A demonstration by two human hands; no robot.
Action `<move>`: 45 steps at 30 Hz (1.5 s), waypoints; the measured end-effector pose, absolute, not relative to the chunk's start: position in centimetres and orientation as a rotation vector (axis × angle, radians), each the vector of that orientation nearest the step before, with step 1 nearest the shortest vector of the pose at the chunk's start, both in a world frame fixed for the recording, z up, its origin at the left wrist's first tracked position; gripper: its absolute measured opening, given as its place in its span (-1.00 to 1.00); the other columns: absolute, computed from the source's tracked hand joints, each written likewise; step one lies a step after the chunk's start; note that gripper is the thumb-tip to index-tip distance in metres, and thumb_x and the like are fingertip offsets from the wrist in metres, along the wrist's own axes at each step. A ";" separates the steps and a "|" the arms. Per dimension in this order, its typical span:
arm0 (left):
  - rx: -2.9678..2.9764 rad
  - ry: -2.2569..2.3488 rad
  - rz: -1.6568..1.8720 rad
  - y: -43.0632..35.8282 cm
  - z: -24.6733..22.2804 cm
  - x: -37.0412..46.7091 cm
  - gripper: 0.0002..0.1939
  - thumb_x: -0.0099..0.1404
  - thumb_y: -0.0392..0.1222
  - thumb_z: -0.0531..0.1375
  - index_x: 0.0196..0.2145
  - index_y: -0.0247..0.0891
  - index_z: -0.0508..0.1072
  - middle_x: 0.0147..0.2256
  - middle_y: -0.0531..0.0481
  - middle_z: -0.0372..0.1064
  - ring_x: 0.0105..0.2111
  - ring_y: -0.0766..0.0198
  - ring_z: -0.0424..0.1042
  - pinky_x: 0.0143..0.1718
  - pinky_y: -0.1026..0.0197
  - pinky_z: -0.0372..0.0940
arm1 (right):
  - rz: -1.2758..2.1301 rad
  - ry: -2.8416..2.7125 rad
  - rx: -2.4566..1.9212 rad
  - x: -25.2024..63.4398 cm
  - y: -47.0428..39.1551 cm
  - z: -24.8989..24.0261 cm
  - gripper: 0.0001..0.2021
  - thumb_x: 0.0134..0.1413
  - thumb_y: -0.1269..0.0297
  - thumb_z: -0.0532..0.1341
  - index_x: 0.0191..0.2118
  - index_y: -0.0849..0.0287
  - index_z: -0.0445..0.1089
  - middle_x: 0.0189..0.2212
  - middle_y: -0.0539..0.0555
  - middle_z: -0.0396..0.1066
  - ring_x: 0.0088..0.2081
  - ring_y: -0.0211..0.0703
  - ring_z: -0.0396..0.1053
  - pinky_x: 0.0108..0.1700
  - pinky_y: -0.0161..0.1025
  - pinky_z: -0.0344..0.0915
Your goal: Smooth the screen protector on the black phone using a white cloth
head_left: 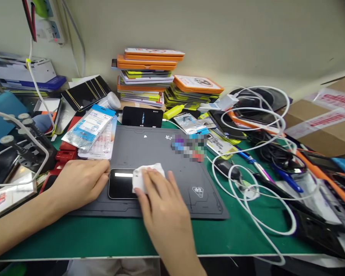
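Note:
A smartphone (122,188) with a dark glossy screen lies flat on the grey work mat (166,203), a bright light reflected near its top edge. My right hand (163,203) presses a folded white wipe (139,178) onto the right part of its screen, fingers stretched over the wipe. At the phone's left end, my left hand (86,182) is closed with curled fingers against the edge; what is inside the fist, if anything, is hidden. Behind, a second phone (142,117) with a lit display leans upright at the back of the mat.
Stacked orange and yellow boxes (149,63) stand against the wall. White cables (247,207) loop across the right side, among pens and dark parts. Plastic packets (89,128) lie left of the mat, near a red holder (65,156). A cardboard box (324,107) sits far right.

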State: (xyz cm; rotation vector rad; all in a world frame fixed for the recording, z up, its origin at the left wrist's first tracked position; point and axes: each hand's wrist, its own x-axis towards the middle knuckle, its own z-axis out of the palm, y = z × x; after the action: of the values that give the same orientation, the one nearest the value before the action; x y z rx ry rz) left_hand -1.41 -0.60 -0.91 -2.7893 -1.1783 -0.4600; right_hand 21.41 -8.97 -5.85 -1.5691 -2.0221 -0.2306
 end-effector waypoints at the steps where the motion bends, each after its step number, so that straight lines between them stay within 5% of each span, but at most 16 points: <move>1: -2.786 -1.192 -0.450 -0.6 -0.9 -1.4 -0.75 0.44 -0.33 -0.03 -0.37 -0.16 0.32 -0.52 0.12 0.42 -0.54 0.23 0.44 -0.47 0.13 0.05 | -0.252 -2.031 -1.570 22.3 -9.0 -6.0 -0.58 0.58 0.21 0.08 0.29 0.38 0.43 0.19 0.22 0.53 0.22 0.07 0.48 0.45 0.16 0.27; 13: -2.819 -1.269 -0.330 -0.8 -0.5 -1.2 -0.76 0.43 -0.30 -0.07 -0.37 -0.15 0.29 -0.49 0.09 0.46 -0.51 0.19 0.48 -0.45 0.14 0.01 | -0.379 -2.043 -1.498 23.2 -13.3 -7.1 -0.57 0.50 0.26 0.21 0.31 0.42 0.40 0.19 0.29 0.53 0.26 0.06 0.46 0.51 0.06 0.20; 21: -2.821 -1.289 -0.313 -0.7 -1.0 -1.4 -0.76 0.46 -0.29 -0.06 -0.35 -0.16 0.30 -0.47 0.08 0.48 -0.48 0.20 0.48 -0.42 0.13 0.03 | -0.317 -1.997 -1.406 19.4 -12.5 -6.4 -0.65 0.48 0.30 0.22 0.21 0.42 0.49 0.12 0.24 0.60 0.21 0.06 0.51 0.38 0.03 0.40; 31: -2.835 -1.253 -0.322 -0.7 -0.6 -1.3 -0.76 0.45 -0.30 -0.05 -0.36 -0.15 0.30 -0.48 0.10 0.47 -0.49 0.19 0.50 -0.43 0.13 0.04 | -0.309 -2.015 -1.412 23.5 -13.3 -6.7 -0.65 0.47 0.39 0.23 0.25 0.37 0.47 0.14 0.22 0.57 0.25 -0.02 0.46 0.52 0.03 0.14; 45: -2.823 -1.305 -0.284 -0.6 -0.4 -1.2 -0.75 0.47 -0.26 -0.05 -0.32 -0.15 0.37 -0.43 0.09 0.55 -0.45 0.19 0.54 -0.40 0.16 0.11 | -0.270 -2.049 -1.487 20.7 -9.7 -6.1 -0.58 0.56 0.19 0.12 0.28 0.38 0.44 0.23 0.24 0.52 0.24 0.10 0.50 0.37 0.13 0.40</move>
State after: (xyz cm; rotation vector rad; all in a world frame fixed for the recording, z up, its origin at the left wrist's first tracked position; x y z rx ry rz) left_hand -1.22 -0.58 -0.44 -2.8225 -1.3052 -0.2842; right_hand 20.67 -9.66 -6.13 -1.4874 -2.0494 -0.2705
